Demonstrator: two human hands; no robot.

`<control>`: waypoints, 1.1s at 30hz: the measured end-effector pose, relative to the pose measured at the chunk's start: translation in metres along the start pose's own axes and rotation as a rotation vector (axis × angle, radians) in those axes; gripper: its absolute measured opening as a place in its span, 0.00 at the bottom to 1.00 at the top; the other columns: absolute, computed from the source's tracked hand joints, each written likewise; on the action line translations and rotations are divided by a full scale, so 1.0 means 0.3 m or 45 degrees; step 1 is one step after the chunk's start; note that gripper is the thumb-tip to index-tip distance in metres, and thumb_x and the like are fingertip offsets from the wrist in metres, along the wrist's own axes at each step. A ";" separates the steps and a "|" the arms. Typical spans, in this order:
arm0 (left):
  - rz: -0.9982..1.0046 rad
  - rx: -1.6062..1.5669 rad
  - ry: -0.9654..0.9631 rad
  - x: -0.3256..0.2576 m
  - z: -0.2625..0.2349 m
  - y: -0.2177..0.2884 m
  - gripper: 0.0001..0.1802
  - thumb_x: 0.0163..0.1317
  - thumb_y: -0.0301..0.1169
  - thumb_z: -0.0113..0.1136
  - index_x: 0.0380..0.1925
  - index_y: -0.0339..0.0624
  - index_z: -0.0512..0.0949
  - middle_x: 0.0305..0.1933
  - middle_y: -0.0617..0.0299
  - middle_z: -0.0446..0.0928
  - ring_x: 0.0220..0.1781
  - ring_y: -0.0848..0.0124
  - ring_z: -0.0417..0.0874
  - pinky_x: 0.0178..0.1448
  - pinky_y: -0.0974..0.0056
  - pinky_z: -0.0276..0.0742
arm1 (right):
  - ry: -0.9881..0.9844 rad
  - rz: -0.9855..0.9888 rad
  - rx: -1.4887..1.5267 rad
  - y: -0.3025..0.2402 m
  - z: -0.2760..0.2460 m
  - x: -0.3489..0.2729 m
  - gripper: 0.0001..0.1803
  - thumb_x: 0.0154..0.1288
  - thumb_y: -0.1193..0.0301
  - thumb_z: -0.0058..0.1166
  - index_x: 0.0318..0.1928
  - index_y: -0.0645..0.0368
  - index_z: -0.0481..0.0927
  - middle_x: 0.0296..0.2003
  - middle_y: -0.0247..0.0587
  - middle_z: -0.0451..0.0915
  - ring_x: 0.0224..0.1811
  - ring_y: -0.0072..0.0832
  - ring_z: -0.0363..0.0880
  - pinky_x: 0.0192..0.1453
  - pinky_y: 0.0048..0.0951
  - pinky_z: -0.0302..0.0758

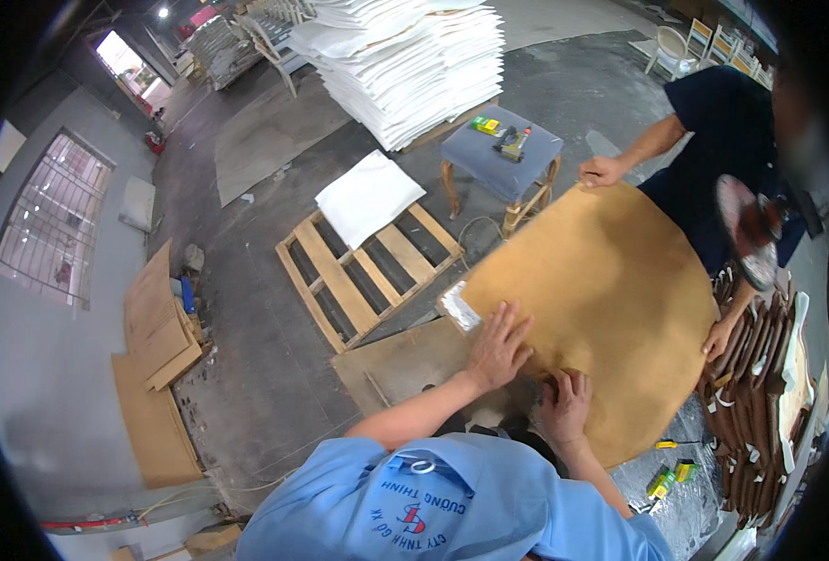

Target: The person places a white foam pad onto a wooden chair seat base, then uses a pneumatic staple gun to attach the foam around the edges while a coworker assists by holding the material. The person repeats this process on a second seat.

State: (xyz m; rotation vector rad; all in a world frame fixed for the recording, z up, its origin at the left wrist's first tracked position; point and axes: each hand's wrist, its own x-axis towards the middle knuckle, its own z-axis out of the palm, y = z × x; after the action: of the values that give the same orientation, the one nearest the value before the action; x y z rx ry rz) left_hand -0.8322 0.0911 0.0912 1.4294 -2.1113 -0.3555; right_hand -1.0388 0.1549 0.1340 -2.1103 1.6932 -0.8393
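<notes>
A large tan panel with a rounded right side lies in front of me, with a white patch at its left corner. My left hand rests flat on the panel near that corner, fingers stretched out. At the near edge, my right hand has its fingers curled over the panel; its thumb and palm are partly hidden. Across from me a person in a dark shirt touches the panel's far corner with one hand and its right edge with the other hand.
A wooden pallet carries a white sheet. Behind stand a blue stool with small tools and a tall white stack. Brown padded pieces pile up at right, near small green-yellow boxes. Cardboard leans against the left wall.
</notes>
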 end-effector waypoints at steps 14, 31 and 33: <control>-0.601 -0.319 -0.574 -0.276 -0.365 -0.572 0.33 0.70 0.33 0.63 0.75 0.44 0.70 0.81 0.42 0.63 0.74 0.41 0.75 0.76 0.46 0.74 | 0.111 0.216 -0.180 -0.024 0.025 0.015 0.09 0.69 0.76 0.59 0.49 0.62 0.82 0.43 0.53 0.78 0.49 0.52 0.78 0.55 0.47 0.76; -1.910 -0.079 -0.785 -0.344 -0.874 -1.417 0.22 0.64 0.44 0.60 0.50 0.43 0.90 0.52 0.44 0.89 0.59 0.48 0.89 0.62 0.47 0.81 | 0.198 0.653 0.005 -0.276 0.410 0.662 0.15 0.64 0.81 0.65 0.52 0.61 0.83 0.40 0.48 0.78 0.41 0.46 0.80 0.48 0.43 0.78; -1.743 -0.112 -0.943 -0.309 -0.836 -1.471 0.22 0.65 0.44 0.59 0.47 0.41 0.89 0.48 0.44 0.89 0.56 0.47 0.89 0.60 0.46 0.82 | 0.290 0.646 0.012 -0.273 0.440 0.659 0.15 0.66 0.80 0.64 0.52 0.62 0.83 0.39 0.48 0.77 0.41 0.47 0.80 0.48 0.43 0.78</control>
State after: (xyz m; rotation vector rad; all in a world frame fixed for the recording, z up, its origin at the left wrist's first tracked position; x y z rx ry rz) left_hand -0.3230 0.0234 0.0424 2.7678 -1.0913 -1.6274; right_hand -0.8681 -0.0296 0.1272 -1.5049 2.1969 -0.9390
